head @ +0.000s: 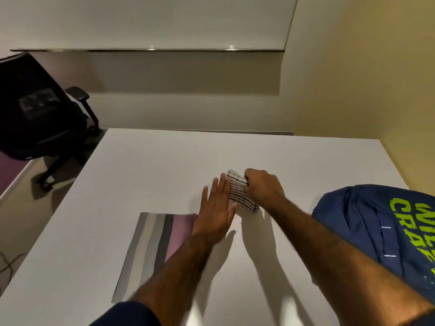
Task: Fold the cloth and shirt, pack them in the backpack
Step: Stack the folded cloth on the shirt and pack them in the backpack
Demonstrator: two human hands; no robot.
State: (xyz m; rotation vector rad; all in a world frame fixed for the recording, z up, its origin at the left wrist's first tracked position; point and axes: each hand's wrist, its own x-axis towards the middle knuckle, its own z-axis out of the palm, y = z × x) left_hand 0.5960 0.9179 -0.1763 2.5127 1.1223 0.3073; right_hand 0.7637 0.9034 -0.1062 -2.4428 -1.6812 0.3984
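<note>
folding the striped cloth: right hand pinches it, left hand presses flat, fingers straight; shirt lies folded (packing the backpack remains, seemingly).

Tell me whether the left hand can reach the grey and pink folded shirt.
Probably yes: the left hand, flat on the striped cloth, lies beside the shirt, its forearm over it, nothing between.

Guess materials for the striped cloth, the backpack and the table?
The striped cloth looks like thin, soft matte fabric; it bends limply where the right hand pinches it. The backpack: likely synthetic woven fabric, navy, stitched seams, printed neon lettering. The table: smooth matte white, probably laminate, unconfirmed.
</note>
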